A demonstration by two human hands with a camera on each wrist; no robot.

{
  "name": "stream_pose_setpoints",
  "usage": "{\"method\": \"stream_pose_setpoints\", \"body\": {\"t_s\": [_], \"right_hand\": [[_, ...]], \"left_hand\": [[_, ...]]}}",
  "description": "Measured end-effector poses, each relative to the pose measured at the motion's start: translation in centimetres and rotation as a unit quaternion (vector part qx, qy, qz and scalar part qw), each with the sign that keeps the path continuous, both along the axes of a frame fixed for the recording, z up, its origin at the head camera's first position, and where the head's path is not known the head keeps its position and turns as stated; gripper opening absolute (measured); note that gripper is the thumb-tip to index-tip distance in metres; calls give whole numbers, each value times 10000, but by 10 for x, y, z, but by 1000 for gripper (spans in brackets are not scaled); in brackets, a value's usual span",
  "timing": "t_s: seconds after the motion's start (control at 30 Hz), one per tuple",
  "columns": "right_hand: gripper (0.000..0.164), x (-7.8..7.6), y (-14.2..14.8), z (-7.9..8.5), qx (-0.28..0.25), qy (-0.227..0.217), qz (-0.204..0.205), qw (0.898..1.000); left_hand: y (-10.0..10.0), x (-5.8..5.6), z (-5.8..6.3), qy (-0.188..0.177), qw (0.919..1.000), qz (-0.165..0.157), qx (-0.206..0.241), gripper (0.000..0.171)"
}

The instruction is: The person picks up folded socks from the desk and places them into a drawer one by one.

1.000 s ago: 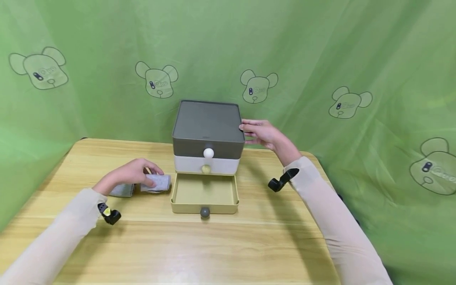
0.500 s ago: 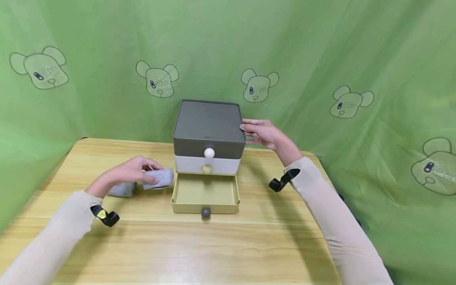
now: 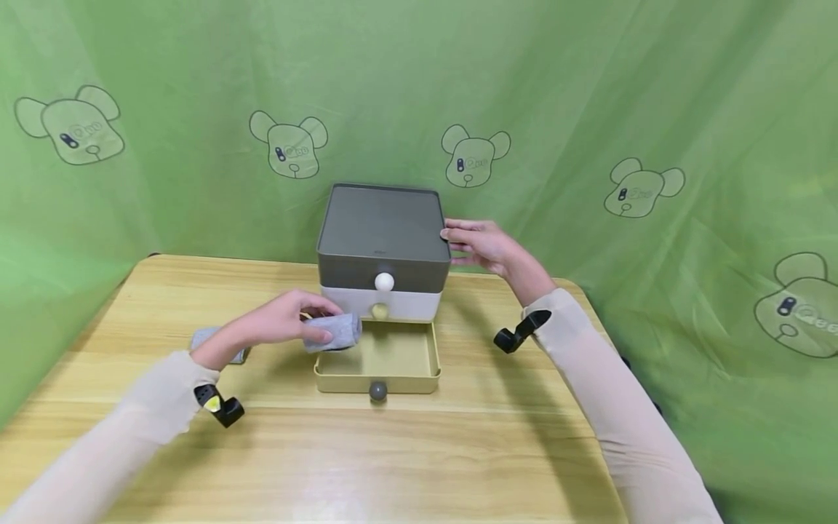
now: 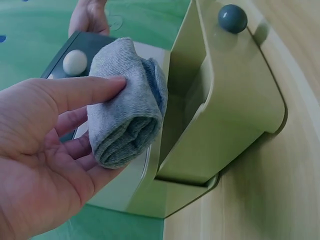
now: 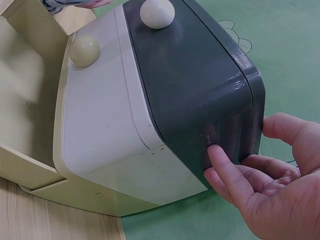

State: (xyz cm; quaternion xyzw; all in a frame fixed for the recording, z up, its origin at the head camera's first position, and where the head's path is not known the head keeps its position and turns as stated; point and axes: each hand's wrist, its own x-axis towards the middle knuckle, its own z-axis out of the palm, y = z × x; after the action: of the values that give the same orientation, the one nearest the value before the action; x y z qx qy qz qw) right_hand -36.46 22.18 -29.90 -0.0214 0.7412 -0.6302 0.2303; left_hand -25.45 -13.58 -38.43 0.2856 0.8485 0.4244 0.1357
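My left hand point(image 3: 285, 319) pinches a rolled-up grey-blue sock point(image 4: 127, 100), thumb on one side and fingers behind it. The sock hangs over the left side of the pulled-out beige bottom drawer point(image 3: 377, 383), hiding part of its left wall. That drawer belongs to a small three-tier drawer box point(image 3: 384, 225) with a dark grey top tier and a white middle tier point(image 5: 105, 110), both pushed in. At the box's right side, my right hand point(image 3: 484, 246) rests its fingertips on the dark grey wall, with its thumb at the top edge.
A second rolled grey sock point(image 3: 204, 336) lies on the wooden table point(image 3: 393, 458) at left, partly hidden by my left wrist. Round knobs stick out from the drawer fronts, including a dark grey knob point(image 3: 377, 391). A green curtain point(image 3: 550, 94) hangs close behind the box.
My left hand has lifted the sock off the table and carried it right, to above the drawer's left side. My right hand has stayed against the box.
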Motion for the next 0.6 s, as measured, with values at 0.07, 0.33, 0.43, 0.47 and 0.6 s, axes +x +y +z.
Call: {"method": "stream_pose_setpoints", "body": {"t_s": [0.07,0.33,0.43,0.47,0.6], "right_hand": [[62,0,0,-1,-1,2,-20,10000],[61,2,0,0,4,-10,-8,10000],[61,3,0,1,4,-13,-15,10000],[61,3,0,1,2,-14,-14,10000],[61,3,1,0,-9,-9,-42,10000]], "left_hand": [[5,1,-1,72,10000,-29,-7,39],[19,-3,-7,385,9987,-325,-111,35],[23,-5,-7,391,9980,-432,-234,35],[24,-6,-6,399,9977,-462,-290,35],[29,-11,-3,469,9959,-545,-547,34]]}}
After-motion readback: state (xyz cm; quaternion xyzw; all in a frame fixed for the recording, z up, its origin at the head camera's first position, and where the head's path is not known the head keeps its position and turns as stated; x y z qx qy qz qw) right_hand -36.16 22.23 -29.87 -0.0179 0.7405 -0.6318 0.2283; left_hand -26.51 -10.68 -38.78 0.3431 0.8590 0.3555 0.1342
